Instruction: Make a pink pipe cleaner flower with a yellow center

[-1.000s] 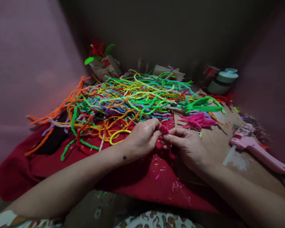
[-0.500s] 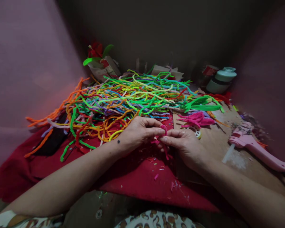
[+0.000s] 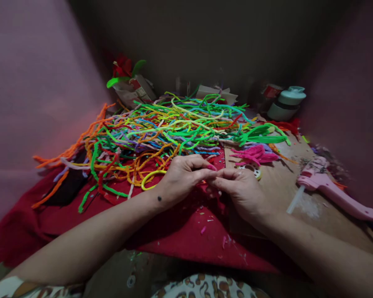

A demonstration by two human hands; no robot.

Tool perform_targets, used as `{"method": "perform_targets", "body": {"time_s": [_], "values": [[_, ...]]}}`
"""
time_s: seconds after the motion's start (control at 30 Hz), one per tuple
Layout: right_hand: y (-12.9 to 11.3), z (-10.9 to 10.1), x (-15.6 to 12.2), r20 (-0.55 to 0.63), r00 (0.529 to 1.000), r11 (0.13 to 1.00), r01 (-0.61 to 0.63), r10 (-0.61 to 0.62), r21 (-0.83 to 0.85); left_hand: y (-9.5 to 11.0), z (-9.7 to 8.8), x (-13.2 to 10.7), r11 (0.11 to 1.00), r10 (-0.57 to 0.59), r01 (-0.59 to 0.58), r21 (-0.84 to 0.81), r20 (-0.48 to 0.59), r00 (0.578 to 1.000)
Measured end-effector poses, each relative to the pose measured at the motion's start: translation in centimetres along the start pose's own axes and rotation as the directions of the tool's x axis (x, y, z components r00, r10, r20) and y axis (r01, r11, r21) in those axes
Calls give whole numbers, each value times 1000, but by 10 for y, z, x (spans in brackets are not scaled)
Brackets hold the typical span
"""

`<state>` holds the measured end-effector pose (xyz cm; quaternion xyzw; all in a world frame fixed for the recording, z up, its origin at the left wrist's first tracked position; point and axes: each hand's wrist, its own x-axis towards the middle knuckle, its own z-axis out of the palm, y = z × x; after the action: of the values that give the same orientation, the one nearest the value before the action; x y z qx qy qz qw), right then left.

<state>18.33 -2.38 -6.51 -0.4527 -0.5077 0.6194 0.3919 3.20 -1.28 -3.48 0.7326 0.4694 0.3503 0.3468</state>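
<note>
My left hand [image 3: 182, 179] and my right hand [image 3: 241, 192] meet over the red cloth [image 3: 180, 229], fingers pinched together on a small pink pipe-cleaner piece [image 3: 211, 167]. Only a pink tip of it shows between the fingertips; the rest is hidden by my fingers. A big tangle of coloured pipe cleaners [image 3: 161, 134] lies just behind my hands. A loose yellow loop [image 3: 151, 178] rests beside my left hand.
A pink bundle of pipe cleaners [image 3: 255, 154] and a green bundle [image 3: 261, 134] lie on the wooden board [image 3: 286, 182] at the right. A pink glue gun [image 3: 332, 190] lies further right. A pale green jar [image 3: 286, 103] and boxes stand at the back.
My hands have closed tighter together and the pink piece is now mostly hidden. The view has shifted slightly.
</note>
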Motion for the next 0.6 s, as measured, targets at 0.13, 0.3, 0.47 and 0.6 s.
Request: {"method": "perform_targets", "body": {"time_s": [0.13,0.3,0.47,0.6], "values": [[3,-1,1,-9,999,999,32,-32,6,0,0,0,994,101,-99,47,-31,994],[0,0,-1,-34,997,995,62,-64,-76,2,0,-3,997,46,-42,59,-71,996],[-5,2,-3,-12,999,993,44,-46,-111,6,-2,3,847,-388,418,-329,154,909],[-2,1,-1,9,1000,995,26,-26,-94,6,0,3,935,-277,273,-228,17,961]]}}
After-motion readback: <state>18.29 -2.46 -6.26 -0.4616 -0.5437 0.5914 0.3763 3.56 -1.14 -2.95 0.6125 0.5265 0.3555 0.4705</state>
